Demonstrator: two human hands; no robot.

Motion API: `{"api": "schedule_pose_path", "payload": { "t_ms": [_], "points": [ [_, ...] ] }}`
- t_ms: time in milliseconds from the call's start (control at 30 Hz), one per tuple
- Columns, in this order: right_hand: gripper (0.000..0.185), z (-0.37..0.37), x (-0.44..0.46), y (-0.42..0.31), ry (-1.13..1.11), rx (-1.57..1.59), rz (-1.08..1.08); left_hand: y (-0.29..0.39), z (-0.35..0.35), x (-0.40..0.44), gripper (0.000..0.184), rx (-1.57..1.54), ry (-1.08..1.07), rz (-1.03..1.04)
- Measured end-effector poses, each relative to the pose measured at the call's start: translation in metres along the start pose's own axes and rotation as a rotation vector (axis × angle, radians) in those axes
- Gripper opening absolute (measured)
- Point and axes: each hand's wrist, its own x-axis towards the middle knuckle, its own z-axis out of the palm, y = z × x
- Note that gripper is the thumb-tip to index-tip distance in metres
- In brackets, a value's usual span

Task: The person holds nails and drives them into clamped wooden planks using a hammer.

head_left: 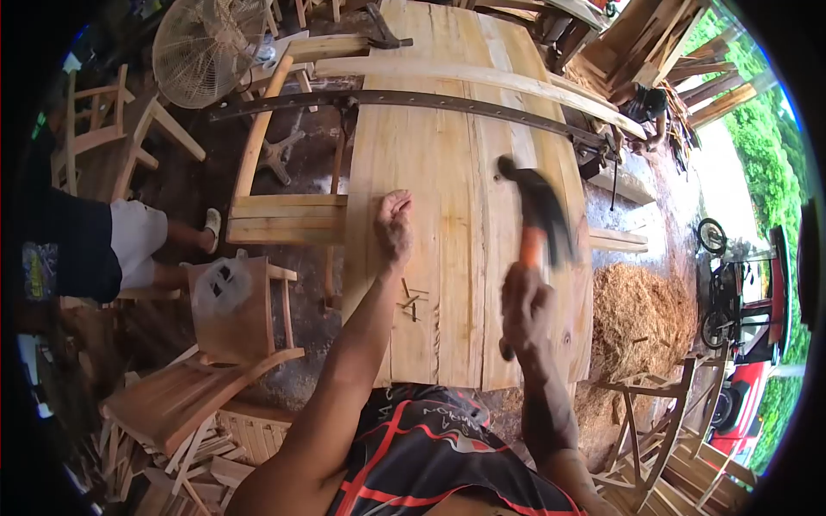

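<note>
Between my left hand (pixel 395 227) and the hammer (pixel 532 248) in my right hand (pixel 525 310), the wooden panel (pixel 460 258) gave free room; beyond, a metal bar (pixel 465 105) crossed it, blocking the way (small loose pieces (pixel 412 300) lay beside my left forearm).

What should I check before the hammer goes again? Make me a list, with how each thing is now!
1. Hammer gripped: ok, the right hand is around its handle.
2. Left hand out of the way: ok, it is off to the left, apart from the hammer.
3. Gloves on: not ok, both hands are bare.
4. Thin pieces close by: ok, they lie loose on the panel beside the left forearm.
5. Left hand free: cannot tell, its fingers are curled and may hide something.
6. Clamp tight: cannot tell, its bar crosses the panel but tightness doesn't show.
</note>
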Motion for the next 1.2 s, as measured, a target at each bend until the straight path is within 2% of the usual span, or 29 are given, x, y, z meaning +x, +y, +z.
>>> {"api": "schedule_pose_path", "payload": {
  "t_ms": [67,167,200,267,333,400,433,467,533,600,667,733,767,867,933,1000,1067,1133,1200],
  "points": [
    [0.052,0.012,-0.004,-0.011,0.204,0.035,-0.428,-0.005,-0.002,0.002,0.033,0.006,-0.006,-0.003],
    [0.051,0.027,-0.008,0.073,0.012,-0.322,-0.075,-0.008,-0.004,0.007,0.033,-0.003,-0.04,0.024],
    [0.053,0.033,-0.004,0.076,-0.143,-0.374,0.258,-0.004,-0.001,0.005,0.029,0.008,-0.021,-0.003],
    [0.054,0.031,-0.019,0.093,-0.102,-0.382,0.268,0.007,-0.002,0.003,0.025,0.025,-0.031,-0.022],
    [0.057,0.021,-0.027,0.088,-0.057,-0.459,0.256,0.02,-0.018,-0.004,0.029,0.126,-0.188,-0.138],
    [0.059,0.003,-0.056,0.118,-0.056,-0.441,0.332,0.056,-0.037,-0.043,0.032,0.433,-0.311,-0.022],
    [0.059,-0.006,-0.069,0.125,-0.028,-0.388,0.332,0.069,-0.048,-0.062,0.032,0.712,-0.379,0.181],
    [0.059,-0.014,-0.088,0.134,-0.007,-0.337,0.342,0.082,-0.057,-0.088,0.032,0.909,-0.416,0.242],
    [0.059,-0.025,-0.122,0.147,0.031,-0.268,0.409,0.096,-0.067,-0.127,0.029,0.958,-0.486,0.28],
    [0.06,-0.034,-0.141,0.165,0.069,-0.197,0.359,0.101,-0.07,-0.149,0.027,1.141,-0.601,0.335],
    [0.06,-0.043,-0.154,0.176,0.057,-0.231,0.373,0.097,-0.066,-0.154,0.021,1.122,-0.587,0.388],
    [0.058,-0.051,-0.162,0.157,0.048,-0.316,0.304,0.1,-0.056,-0.15,0.015,1.192,-0.585,0.411],
    [0.054,-0.057,-0.169,0.151,0.029,-0.322,0.403,0.093,-0.054,-0.148,0.011,1.186,-0.579,0.423],
    [0.051,-0.075,-0.183,0.113,-0.086,-0.361,0.641,0.086,-0.044,-0.147,0.014,1.198,-0.622,0.442],
    [0.05,-0.081,-0.192,0.1,-0.077,-0.3,0.62,0.083,-0.04,-0.149,0.015,1.147,-0.626,0.431],
    [0.04,-0.085,-0.201,0.114,-0.093,-0.315,0.489,0.085,-0.037,-0.155,0.016,1.143,-0.577,0.443],
    [0.032,-0.096,-0.203,0.121,-0.189,-0.301,0.495,0.086,-0.029,-0.17,0.015,1.163,-0.41,0.418],
    [0.034,-0.114,-0.208,0.131,-0.256,-0.318,0.369,0.09,-0.004,-0.191,0.012,1.139,-0.342,0.402],
    [0.036,-0.14,-0.208,0.133,-0.343,-0.365,0.371,0.082,0.027,-0.217,0.016,1.01,-0.192,0.243]
  ]
}}
